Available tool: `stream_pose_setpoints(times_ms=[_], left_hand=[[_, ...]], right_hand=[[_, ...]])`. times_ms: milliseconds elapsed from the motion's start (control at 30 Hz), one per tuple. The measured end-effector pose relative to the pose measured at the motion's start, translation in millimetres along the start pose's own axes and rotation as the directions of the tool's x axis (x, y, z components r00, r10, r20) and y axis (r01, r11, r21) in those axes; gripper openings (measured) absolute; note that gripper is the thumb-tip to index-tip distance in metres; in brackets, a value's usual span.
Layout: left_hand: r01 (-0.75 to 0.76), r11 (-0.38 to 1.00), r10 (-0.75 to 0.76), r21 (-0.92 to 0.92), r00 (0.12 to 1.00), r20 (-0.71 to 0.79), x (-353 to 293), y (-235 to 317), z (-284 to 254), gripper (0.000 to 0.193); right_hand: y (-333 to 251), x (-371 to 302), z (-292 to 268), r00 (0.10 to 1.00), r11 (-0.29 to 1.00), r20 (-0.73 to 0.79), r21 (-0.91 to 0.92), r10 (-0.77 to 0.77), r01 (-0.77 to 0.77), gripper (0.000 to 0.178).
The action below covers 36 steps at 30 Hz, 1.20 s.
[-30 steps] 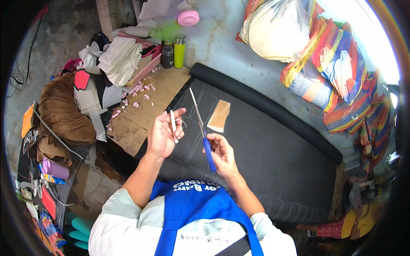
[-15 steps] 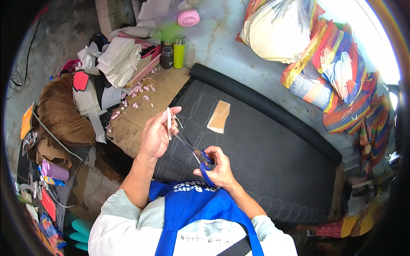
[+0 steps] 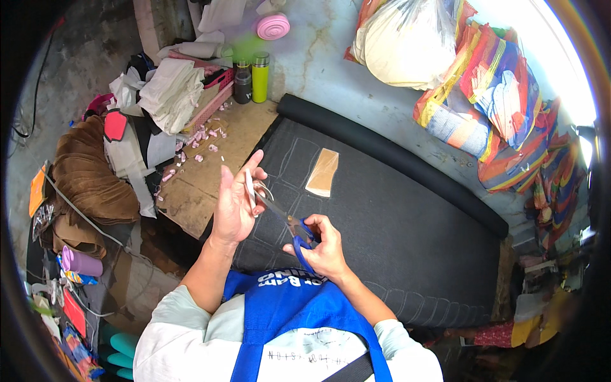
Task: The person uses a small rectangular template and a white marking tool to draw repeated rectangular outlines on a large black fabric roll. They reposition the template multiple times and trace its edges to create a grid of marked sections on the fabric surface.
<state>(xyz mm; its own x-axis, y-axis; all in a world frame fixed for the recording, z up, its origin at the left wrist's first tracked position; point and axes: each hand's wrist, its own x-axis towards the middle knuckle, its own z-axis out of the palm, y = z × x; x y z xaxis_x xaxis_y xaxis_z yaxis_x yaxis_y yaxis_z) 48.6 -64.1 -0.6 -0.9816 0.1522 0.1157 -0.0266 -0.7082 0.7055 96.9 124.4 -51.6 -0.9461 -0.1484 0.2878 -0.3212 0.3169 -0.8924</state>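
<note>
My left hand (image 3: 234, 210) is raised above the table, palm turned inward. Its thumb stands apart, while the other fingers hold a thin white piece (image 3: 249, 184); a pale curved strip (image 3: 265, 190) shows beside it. I cannot make out exactly what the white piece is. Blue-handled scissors (image 3: 299, 249) sit in my right hand (image 3: 326, 251), fingers in the loops, blades pointing toward the left hand's fingertips. Beneath both hands lies black cloth (image 3: 382, 223) marked with pale outlines. A tan, waisted flat template (image 3: 323, 172) rests on it.
The cloth's rolled part (image 3: 394, 165) runs along the wall side. Pink scraps (image 3: 200, 137) lie on the bare wooden table end (image 3: 235, 134). Nearby stand a yellow-green flask (image 3: 260, 77), a dark bottle (image 3: 242, 83) and stacked white cloth (image 3: 170, 95). Brown fabric (image 3: 92, 172) is heaped at left.
My left thumb has lifted away and its fingers have spread. The scissor blades look closer together. My right hand has barely moved; the whole view has shifted slightly.
</note>
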Motion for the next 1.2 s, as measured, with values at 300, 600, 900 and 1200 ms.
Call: stream_pose_setpoints(times_ms=[300,600,900,1200], left_hand=[[0.139,0.976,-0.147,-0.170,0.988,-0.037,-2.2,-11.9,1.4,0.107],[0.187,0.966,-0.198,-0.177,0.979,-0.043,0.3,-16.6,-9.4,0.108],[0.251,0.884,-0.170,0.394,0.959,-0.229,0.3,-71.3,-72.7,0.074],[0.603,0.686,-0.491,0.407,0.797,-0.353,35.6,-78.5,-147.1,0.073]], right_hand=[[-3.8,7.8,4.8,0.975,0.959,-0.112,-0.235,-0.191,0.161,0.054],[3.0,11.7,11.9,0.993,0.981,-0.048,-0.165,-0.112,0.102,0.048],[42.9,21.9,48.2,0.857,0.592,0.291,0.626,0.426,-0.507,0.032],[95.9,37.5,75.6,0.897,0.892,0.027,-0.123,0.441,-0.435,0.035]])
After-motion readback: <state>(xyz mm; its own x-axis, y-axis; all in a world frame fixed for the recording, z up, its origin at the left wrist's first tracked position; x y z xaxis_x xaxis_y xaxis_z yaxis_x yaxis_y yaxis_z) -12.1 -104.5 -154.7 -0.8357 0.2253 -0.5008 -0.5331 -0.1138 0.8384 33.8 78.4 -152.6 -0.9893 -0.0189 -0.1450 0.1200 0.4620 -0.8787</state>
